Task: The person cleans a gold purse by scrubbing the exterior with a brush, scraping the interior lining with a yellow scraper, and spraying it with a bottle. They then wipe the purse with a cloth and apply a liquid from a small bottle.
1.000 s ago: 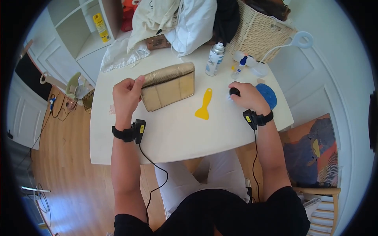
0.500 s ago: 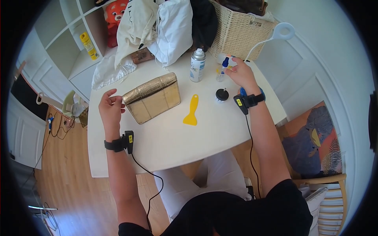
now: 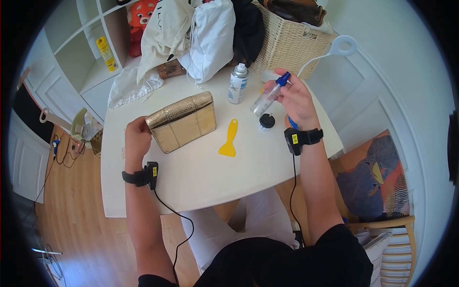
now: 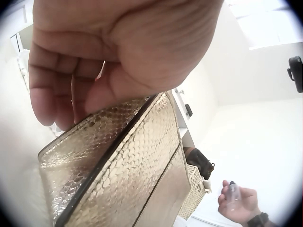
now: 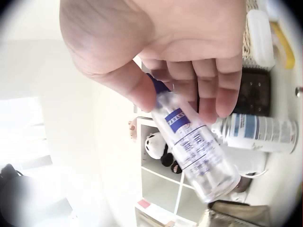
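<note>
My right hand (image 3: 299, 100) holds a small clear spray bottle (image 3: 266, 101) with a blue top, tilted above the table. In the right wrist view the thumb and fingers pinch the bottle (image 5: 191, 146) near its neck, and its label faces the camera. At the left, my left hand (image 3: 138, 138) grips the end of a gold snakeskin-textured clutch bag (image 3: 184, 126) that stands on the table. The left wrist view has the thumb and fingertips (image 4: 45, 111) at the edge of the bag's flap (image 4: 106, 127).
A yellow scraper (image 3: 229, 141) lies mid-table. A round black-handled brush (image 3: 267, 121) sits below the bottle, with a white aerosol can (image 3: 237, 85) behind. Cloth bags (image 3: 208, 43) and a wicker basket (image 3: 289, 40) line the back. A white looped-handle object (image 3: 343, 46) stands at the right.
My right hand let go of the black brush, reached to the spray bottle and lifted it. The left hand briefly came off the clutch bag and grips its end again.
</note>
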